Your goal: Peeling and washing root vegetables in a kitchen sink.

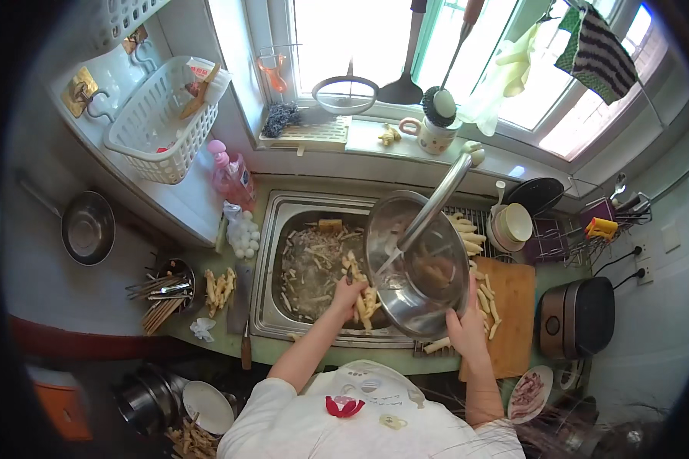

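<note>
My left hand (349, 297) grips pale knobbly roots (367, 304) that look like ginger, over the front of the steel sink (262, 292). A small dark thing shows by its fingers; I cannot tell what it is. With my right hand (465, 324) I hold the near right rim of a steel bowl (405, 312), tilted above the sink's right side. Water runs from the faucet (436, 201) into the bowl. Something brownish shows inside the bowl, too blurred to name. Cloudy water (316, 275) with many peelings fills the sink, where a yellowish block (329, 225) lies at the back.
Right of the sink are peeled roots (488, 304), a wooden cutting board (511, 310), stacked bowls (510, 224) and a rice cooker (577, 315). Leftward lie a cleaver (239, 304), more roots (219, 290), bagged white balls (244, 235) and a chopstick holder (175, 287).
</note>
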Tool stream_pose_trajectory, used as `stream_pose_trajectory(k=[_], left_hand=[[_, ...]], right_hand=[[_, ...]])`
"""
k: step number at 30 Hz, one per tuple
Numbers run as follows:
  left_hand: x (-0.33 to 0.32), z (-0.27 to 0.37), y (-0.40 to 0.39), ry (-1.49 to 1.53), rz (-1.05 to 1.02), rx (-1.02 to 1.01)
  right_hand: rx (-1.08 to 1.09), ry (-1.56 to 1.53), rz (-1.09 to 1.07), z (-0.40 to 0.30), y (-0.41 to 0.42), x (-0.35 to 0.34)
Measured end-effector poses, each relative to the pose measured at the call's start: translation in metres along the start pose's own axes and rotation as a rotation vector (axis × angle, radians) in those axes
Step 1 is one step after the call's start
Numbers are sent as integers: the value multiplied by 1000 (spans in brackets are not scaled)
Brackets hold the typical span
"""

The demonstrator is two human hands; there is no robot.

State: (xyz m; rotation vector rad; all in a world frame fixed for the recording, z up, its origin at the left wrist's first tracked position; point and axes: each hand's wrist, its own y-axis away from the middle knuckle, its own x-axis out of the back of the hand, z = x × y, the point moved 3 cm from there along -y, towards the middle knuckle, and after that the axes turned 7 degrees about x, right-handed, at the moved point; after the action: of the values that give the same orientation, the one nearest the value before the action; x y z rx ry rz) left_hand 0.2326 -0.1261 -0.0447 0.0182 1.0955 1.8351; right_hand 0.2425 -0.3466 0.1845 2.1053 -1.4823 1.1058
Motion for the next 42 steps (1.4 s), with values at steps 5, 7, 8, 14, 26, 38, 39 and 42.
stream_pose_trajectory(k=[5,7,8,14,26,38,39,42], left_hand=[[30,13,10,23,78,11],[47,23,18,20,59,25],[55,29,23,37,58,35],[104,51,27,156,-157,293],[21,2,-19,180,-380,209],[-43,-9,-53,-46,-195,44],[-45,-5,-52,-197,-174,46],[-44,3,-44,-334,-199,250]], right_hand=[[-207,-655,-19,53,-2,-22],[-329,-718,-62,72,0,-31],[-455,-774,-99,78,3,-35],[-745,-1035,-186,73,7,-44],[-123,-246,14,14,22,22],[110,279,215,-20,36,44],[122,299,207,-16,38,44],[168,367,208,-13,44,41]])
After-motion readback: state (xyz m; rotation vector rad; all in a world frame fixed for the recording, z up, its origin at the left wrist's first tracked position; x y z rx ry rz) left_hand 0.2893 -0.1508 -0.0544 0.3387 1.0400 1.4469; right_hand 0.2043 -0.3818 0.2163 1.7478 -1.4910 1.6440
